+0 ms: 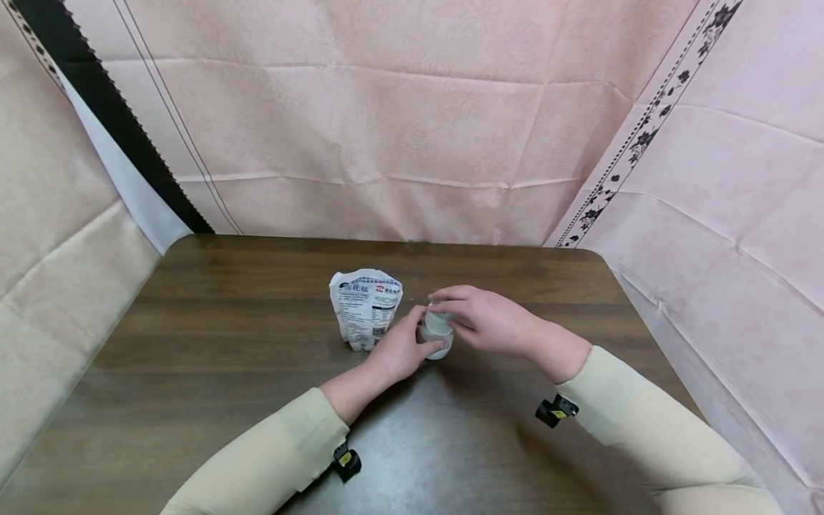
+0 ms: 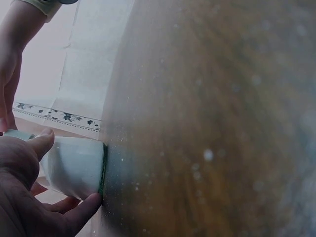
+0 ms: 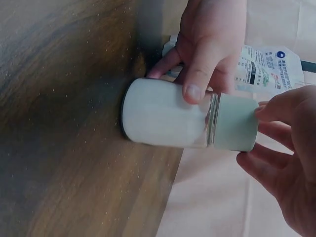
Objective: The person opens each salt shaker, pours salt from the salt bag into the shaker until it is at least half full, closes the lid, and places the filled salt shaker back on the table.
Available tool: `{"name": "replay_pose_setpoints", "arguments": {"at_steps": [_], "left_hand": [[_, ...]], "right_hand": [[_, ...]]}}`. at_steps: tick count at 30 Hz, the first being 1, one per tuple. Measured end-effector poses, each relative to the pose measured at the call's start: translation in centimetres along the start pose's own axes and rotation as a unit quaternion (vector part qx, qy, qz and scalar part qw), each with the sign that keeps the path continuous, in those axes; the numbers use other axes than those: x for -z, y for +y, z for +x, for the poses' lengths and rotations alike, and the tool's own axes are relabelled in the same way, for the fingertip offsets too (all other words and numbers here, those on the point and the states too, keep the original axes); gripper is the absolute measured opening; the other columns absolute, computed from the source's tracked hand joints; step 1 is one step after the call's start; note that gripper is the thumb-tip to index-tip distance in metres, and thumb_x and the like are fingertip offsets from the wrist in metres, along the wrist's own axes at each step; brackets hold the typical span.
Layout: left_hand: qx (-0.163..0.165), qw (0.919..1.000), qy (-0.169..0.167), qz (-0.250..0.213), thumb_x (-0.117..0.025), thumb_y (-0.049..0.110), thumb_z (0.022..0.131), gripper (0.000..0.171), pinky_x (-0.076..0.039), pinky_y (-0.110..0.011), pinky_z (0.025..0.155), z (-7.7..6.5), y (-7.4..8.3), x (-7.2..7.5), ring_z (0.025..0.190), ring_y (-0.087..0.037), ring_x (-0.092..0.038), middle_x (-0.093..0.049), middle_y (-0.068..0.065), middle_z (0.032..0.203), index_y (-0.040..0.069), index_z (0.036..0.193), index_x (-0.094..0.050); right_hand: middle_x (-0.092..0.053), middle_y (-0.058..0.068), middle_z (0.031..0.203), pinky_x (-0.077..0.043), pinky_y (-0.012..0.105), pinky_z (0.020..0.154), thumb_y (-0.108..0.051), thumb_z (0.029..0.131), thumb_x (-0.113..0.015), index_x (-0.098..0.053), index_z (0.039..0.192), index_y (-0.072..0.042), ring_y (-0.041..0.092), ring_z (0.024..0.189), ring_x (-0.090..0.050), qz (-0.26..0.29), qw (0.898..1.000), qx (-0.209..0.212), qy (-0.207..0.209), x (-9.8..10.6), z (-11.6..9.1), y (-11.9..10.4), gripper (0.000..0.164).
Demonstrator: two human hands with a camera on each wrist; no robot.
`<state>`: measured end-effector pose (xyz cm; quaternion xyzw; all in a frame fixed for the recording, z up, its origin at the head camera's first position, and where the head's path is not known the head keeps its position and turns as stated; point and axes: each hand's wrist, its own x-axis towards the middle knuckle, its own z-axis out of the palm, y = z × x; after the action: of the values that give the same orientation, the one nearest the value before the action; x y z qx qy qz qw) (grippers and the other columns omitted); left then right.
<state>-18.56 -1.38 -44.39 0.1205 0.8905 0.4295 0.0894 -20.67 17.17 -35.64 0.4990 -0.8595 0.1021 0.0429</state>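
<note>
A clear jar (image 3: 163, 116) filled with white grains stands upright on the wooden table, with a pale green lid (image 3: 236, 122) on its top. My left hand (image 1: 400, 349) holds the jar's body from the left, thumb on its near side. From the right, my right hand (image 1: 492, 320) grips the lid at its top edge, fingertips around the rim. In the left wrist view the left fingers (image 2: 81, 215) reach down close to the jar's base. Just left of the jar a white printed pouch (image 1: 367, 307) stands upright, partly behind my left hand.
The brown wooden table (image 1: 244, 400) has rounded far corners. Pink patterned cloth (image 1: 386, 143) hangs behind it, with more cloth along both sides. White specks dot the tabletop around the jar in the wrist views.
</note>
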Motion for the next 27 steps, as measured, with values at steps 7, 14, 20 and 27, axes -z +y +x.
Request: {"name": "replay_pose_setpoints", "arguments": {"at_steps": [7, 14, 20, 27], "left_hand": [[-0.003, 1.0, 0.0, 0.0, -0.063, 0.05, 0.082, 0.06, -0.045, -0.038, 0.086, 0.05, -0.05, -0.1, 0.109, -0.016, -0.054, -0.055, 0.0, 0.124, 0.026, 0.132, -0.039], [-0.002, 1.0, 0.0, 0.004, -0.062, 0.052, 0.082, 0.061, -0.045, -0.038, 0.086, -0.02, 0.03, 0.03, 0.11, -0.016, -0.054, -0.054, 0.0, 0.125, 0.026, 0.132, -0.038], [-0.001, 1.0, 0.003, 0.009, -0.063, 0.051, 0.082, 0.06, -0.045, -0.038, 0.084, 0.09, 0.0, -0.02, 0.105, -0.015, -0.054, -0.055, 0.0, 0.122, 0.025, 0.131, -0.039], [0.003, 0.9999, 0.003, 0.009, -0.062, 0.052, 0.082, 0.061, -0.045, -0.038, 0.085, 0.19, -0.17, -0.21, 0.105, -0.015, -0.054, -0.054, 0.001, 0.122, 0.026, 0.131, -0.039]], "right_hand": [[-0.051, 0.001, 0.134, -0.043, 0.036, 0.095, -0.006, 0.088, -0.057, -0.06, 0.123, -0.014, 0.016, 0.123, -0.046, -0.013, 0.999, 0.023, -0.018, 0.27, -0.06, 0.26, 0.036], [-0.055, 0.003, 0.128, -0.044, 0.035, 0.093, -0.01, 0.087, -0.061, -0.062, 0.121, -0.014, 0.017, 0.119, -0.048, -0.016, 1.0, 0.017, -0.018, 0.36, 0.17, 0.14, 0.034], [-0.057, 0.003, 0.123, -0.046, 0.032, 0.087, -0.018, 0.086, -0.065, -0.063, 0.118, -0.014, 0.016, 0.11, -0.051, -0.031, 1.0, 0.001, 0.007, -0.17, 0.31, 0.28, 0.032], [-0.059, 0.001, 0.116, -0.046, 0.031, 0.084, -0.024, 0.087, -0.064, -0.064, 0.115, -0.013, 0.016, 0.104, -0.051, -0.037, 0.999, -0.024, 0.018, -0.36, 0.55, -0.04, 0.03]]}}
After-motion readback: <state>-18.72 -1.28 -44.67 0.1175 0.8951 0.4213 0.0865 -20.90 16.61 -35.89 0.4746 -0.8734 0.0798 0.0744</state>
